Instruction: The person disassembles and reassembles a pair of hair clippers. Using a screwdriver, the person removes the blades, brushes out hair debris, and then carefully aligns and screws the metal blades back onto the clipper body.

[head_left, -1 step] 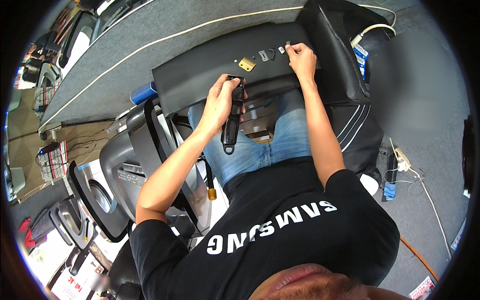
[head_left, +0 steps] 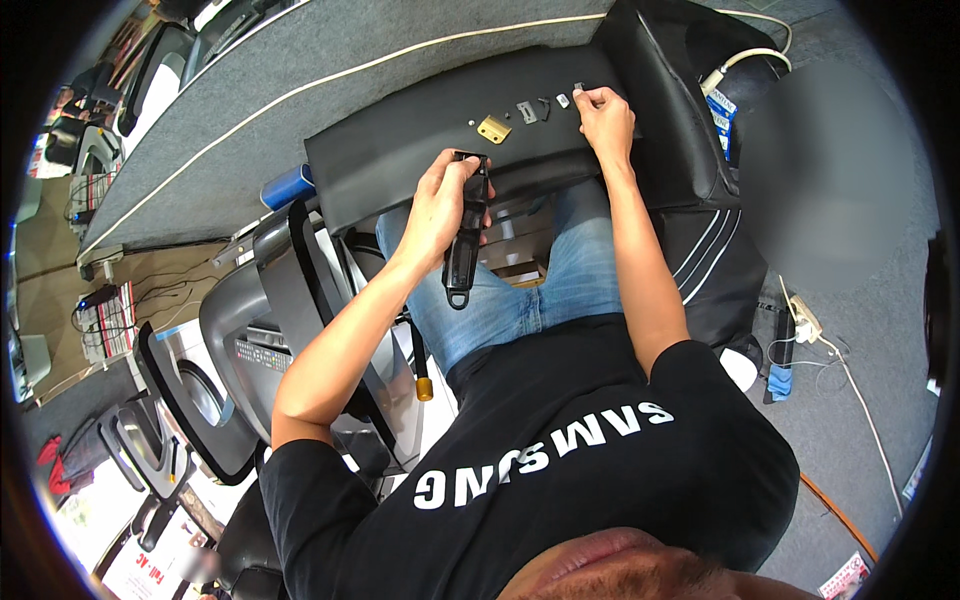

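My left hand (head_left: 436,205) is wrapped round a black hair clipper (head_left: 463,250), held upright over my lap with its hanging loop toward me. The thumb lies near the clipper's far end, by the bench's front edge. Farther right, the fingertips of my right hand (head_left: 607,125) are pinched on a small dark part (head_left: 579,87) at the bench surface; the fingers hide some of it. Left of those fingertips lie a small white piece (head_left: 563,101), a dark bent piece (head_left: 543,108) and a grey slotted plate (head_left: 526,112). A gold blade plate (head_left: 494,129) with holes rests nearest the clipper.
The parts lie on a black padded bench (head_left: 390,150), with a raised black cushion (head_left: 665,110) at its right end. A blue cylindrical object (head_left: 287,187) stands at the bench's left end. Grey chairs (head_left: 240,330) crowd my left side. A power strip (head_left: 804,318) with cables is at right.
My right hand has shifted very slightly to the right and nearer to me. The left hand and the hair clipper stay in place.
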A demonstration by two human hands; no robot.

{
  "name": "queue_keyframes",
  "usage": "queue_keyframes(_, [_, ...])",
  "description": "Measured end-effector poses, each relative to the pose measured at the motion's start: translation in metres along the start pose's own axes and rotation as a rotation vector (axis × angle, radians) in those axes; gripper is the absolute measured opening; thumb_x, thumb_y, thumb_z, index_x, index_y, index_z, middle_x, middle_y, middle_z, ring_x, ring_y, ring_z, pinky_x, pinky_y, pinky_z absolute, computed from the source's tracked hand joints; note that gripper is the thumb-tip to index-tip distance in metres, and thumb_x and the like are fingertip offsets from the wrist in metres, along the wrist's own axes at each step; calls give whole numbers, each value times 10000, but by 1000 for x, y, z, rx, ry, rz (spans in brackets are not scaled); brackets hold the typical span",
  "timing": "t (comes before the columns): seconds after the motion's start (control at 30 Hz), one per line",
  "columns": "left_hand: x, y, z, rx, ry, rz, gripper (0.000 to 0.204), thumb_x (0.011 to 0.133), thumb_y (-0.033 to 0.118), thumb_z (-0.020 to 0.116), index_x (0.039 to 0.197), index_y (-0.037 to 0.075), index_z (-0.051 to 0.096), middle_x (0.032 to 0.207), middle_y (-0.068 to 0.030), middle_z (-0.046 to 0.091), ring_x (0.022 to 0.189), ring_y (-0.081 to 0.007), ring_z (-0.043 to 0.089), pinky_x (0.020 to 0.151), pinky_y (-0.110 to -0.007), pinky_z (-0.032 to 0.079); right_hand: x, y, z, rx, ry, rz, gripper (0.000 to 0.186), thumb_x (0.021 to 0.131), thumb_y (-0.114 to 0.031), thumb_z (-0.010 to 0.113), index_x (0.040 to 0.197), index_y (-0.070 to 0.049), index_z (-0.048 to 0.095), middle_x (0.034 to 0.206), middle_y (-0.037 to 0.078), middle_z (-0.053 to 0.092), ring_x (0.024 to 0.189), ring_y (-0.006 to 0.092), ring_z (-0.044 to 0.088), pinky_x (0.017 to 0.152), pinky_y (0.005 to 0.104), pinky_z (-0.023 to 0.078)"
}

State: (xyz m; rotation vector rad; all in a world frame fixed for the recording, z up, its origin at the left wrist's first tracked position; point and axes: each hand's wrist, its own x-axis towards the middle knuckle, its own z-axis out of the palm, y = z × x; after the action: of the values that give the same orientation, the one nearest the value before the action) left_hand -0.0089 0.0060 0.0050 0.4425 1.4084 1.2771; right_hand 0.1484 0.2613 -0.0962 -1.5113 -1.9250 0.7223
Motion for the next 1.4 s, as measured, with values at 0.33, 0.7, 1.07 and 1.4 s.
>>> queue_keyframes(0.33, [3, -10, -4, -151, 3, 28, 650, 1059, 621, 395, 1267, 33, 578, 881, -77, 645, 635, -164, 643, 500, -331, 560, -60, -67, -44, 797, -391, 124, 232, 999, -204, 715, 1082, 12, 739, 939, 66, 752, 545, 31, 534, 441, 189, 323])
queue_keyframes(0.7, [5, -9, -8, -127, 22, 64, 753, 1048, 721, 282, 1226, 53, 579, 902, -76, 652, 654, -153, 652, 521, -328, 578, -119, -99, -53, 864, -696, -10, 197, 1033, -190, 661, 1110, -17, 715, 843, 70, 735, 535, 32, 516, 461, 187, 381])
queue_keyframes(1.07, [1, -12, 1, 18, -24, 72, 562, 1073, 585, 461, 1220, 51, 556, 937, -84, 654, 723, -143, 683, 566, -314, 611, -133, -101, -50, 587, -577, -414, 167, 978, -151, 718, 1035, 5, 726, 894, 107, 752, 759, 156, 704, 697, 320, 534])
queue_keyframes(1.4, [8, -28, 1, 172, 50, 403, 494, 1074, 430, 597, 1296, 0, 501, 1080, -96, 658, 1007, -121, 592, 904, -306, 510, -146, -107, -38, 651, -419, -319, 191, 949, -145, 767, 1055, -7, 686, 863, 94, 740, 774, 172, 713, 691, 325, 534])
